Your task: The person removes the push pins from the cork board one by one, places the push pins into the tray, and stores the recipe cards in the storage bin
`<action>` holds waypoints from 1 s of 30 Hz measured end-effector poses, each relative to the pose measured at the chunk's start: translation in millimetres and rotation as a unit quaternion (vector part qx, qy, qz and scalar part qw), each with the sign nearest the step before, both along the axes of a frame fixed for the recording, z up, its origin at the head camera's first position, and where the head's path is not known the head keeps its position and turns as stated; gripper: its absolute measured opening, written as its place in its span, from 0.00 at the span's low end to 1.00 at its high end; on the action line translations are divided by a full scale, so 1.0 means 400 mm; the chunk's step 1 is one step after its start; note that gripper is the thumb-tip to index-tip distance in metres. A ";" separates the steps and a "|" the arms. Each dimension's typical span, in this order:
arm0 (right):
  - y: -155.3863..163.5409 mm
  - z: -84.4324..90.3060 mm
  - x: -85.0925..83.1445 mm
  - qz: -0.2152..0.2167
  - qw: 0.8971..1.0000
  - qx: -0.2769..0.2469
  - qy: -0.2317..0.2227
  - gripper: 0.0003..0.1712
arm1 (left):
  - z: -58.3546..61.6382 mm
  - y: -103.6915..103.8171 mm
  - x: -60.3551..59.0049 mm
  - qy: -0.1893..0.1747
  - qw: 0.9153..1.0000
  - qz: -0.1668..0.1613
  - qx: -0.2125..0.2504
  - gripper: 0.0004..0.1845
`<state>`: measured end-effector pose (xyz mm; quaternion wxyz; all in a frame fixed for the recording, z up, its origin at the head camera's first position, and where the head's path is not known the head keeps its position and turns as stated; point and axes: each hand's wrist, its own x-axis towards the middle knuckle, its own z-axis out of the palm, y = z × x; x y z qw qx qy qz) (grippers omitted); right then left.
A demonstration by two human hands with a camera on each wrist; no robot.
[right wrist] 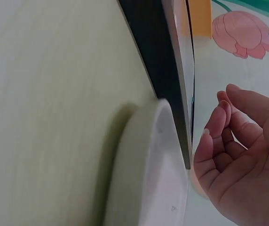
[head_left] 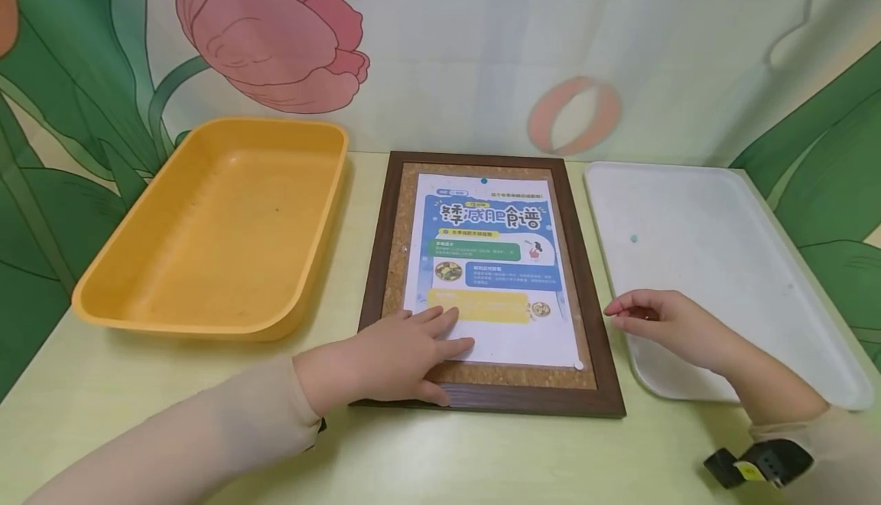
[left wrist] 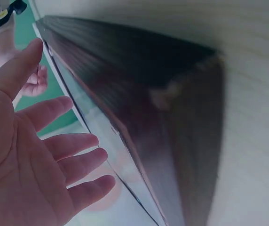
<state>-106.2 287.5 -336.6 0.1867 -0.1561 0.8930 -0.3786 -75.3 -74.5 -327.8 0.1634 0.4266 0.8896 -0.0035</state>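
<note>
- Your left hand (head_left: 395, 356) lies flat, fingers straight and spread, on the near-left corner of the cork board (head_left: 490, 285), fingertips on the near edge of the poster (head_left: 490, 269) and thumb along the dark wooden frame; this grip holds nothing, only presses.
- Your right hand (head_left: 664, 323) rests over the near-left part of the white tray (head_left: 723, 260), just right of the board's frame; its fingers are loosely curled with thumb and fingertips close together, and whether they pinch something small you cannot tell from these views.
- The board lies flat on the desk (head_left: 482, 459) between your hands, its poster covering most of the cork.
- A white pin (head_left: 579, 365) sits at the poster's near-right corner, between your two hands and nearer the right one.
- A teal pin (head_left: 484, 180) sits at the poster's far edge, well apart from both hands.
- A small teal dot (head_left: 634, 239) lies in the tray, beyond your right hand.
- The yellow bin (head_left: 220, 222) stands left of the board, beyond your left forearm.
</note>
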 end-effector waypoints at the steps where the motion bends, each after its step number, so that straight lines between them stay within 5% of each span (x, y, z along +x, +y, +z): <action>1: -0.005 -0.002 0.003 0.006 1.000 -0.002 -0.001 0.12 | 0.000 0.008 0.001 0.000 1.000 -0.003 -0.005 0.38; 19: -0.064 -0.035 0.041 0.050 0.999 -0.019 -0.004 0.09 | 0.013 0.108 -0.009 -0.014 0.999 -0.028 -0.033 0.38; 30: -0.067 -0.048 0.067 0.091 0.994 -0.019 0.060 0.09 | 0.001 0.143 0.000 -0.028 0.998 -0.028 -0.044 0.34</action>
